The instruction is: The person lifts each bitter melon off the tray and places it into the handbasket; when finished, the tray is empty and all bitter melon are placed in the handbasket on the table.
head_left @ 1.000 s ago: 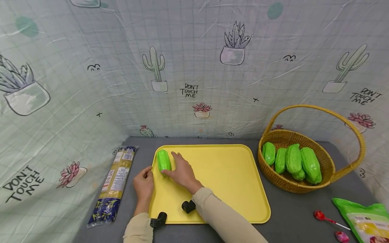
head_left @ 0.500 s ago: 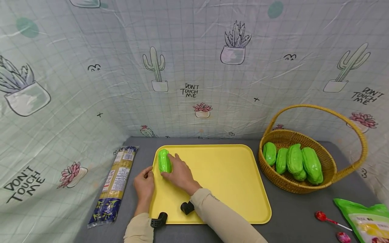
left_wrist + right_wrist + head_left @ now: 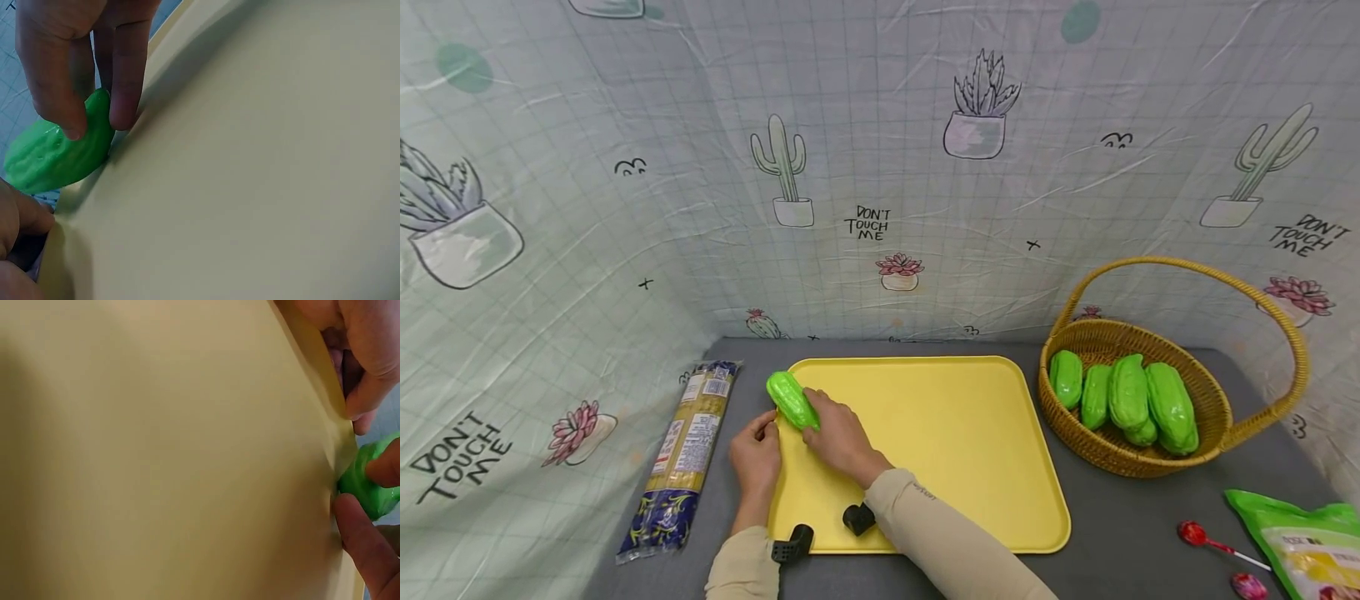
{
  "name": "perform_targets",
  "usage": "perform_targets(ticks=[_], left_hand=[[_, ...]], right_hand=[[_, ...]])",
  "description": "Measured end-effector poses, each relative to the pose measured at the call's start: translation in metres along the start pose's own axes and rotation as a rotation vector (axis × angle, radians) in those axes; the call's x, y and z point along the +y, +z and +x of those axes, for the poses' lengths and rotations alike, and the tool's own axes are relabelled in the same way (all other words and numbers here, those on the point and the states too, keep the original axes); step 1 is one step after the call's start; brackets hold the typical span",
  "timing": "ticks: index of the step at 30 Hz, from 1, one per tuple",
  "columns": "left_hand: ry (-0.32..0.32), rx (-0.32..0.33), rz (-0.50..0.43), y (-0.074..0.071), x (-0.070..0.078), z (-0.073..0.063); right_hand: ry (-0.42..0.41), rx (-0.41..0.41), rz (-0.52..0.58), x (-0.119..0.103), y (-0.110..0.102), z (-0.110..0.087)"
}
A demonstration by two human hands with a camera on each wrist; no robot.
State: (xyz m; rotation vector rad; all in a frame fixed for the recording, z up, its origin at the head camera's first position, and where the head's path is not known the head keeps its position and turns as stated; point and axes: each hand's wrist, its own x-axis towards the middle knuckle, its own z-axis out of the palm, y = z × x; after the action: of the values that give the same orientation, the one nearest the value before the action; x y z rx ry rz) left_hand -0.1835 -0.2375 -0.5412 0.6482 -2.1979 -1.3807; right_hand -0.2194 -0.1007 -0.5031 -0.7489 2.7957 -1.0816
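Note:
My right hand [image 3: 842, 435] pinches a glossy, bumpy green vegetable [image 3: 790, 397], which resembles a bitter melon. It lies slanted across the left rim of the yellow tray [image 3: 940, 450], its far end beyond the rim. In the left wrist view, thumb and fingers of the right hand [image 3: 75, 56] hold the vegetable [image 3: 44, 156] from opposite sides. Close by, my left hand [image 3: 756, 457] grips the tray's left rim, fingers curled at the edge. The right wrist view has the left hand [image 3: 372, 347] on the rim beside the vegetable [image 3: 359, 490].
A wicker basket [image 3: 1105, 458] with a tall handle stands right of the tray, holding several similar green vegetables [image 3: 1126, 392]. A long noodle packet [image 3: 681, 458] lies at left. Near the front right are a red lollipop [image 3: 1191, 532], a pink wrapped candy [image 3: 1248, 585] and a green bag [image 3: 1300, 542].
My right hand has closed on the green vegetable. The vegetable has turned, and its far end has swung left over the tray rim. The left hand has stayed on the rim.

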Motion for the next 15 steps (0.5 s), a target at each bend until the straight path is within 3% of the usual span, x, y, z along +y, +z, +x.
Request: perform_targets(ticks=[15], left_hand=[[-0.011,0.004,0.022,-0.0005,0.0018,0.0003]], right_hand=[[-0.048,0.033,-0.004,-0.0006,0.0034,0.0007]])
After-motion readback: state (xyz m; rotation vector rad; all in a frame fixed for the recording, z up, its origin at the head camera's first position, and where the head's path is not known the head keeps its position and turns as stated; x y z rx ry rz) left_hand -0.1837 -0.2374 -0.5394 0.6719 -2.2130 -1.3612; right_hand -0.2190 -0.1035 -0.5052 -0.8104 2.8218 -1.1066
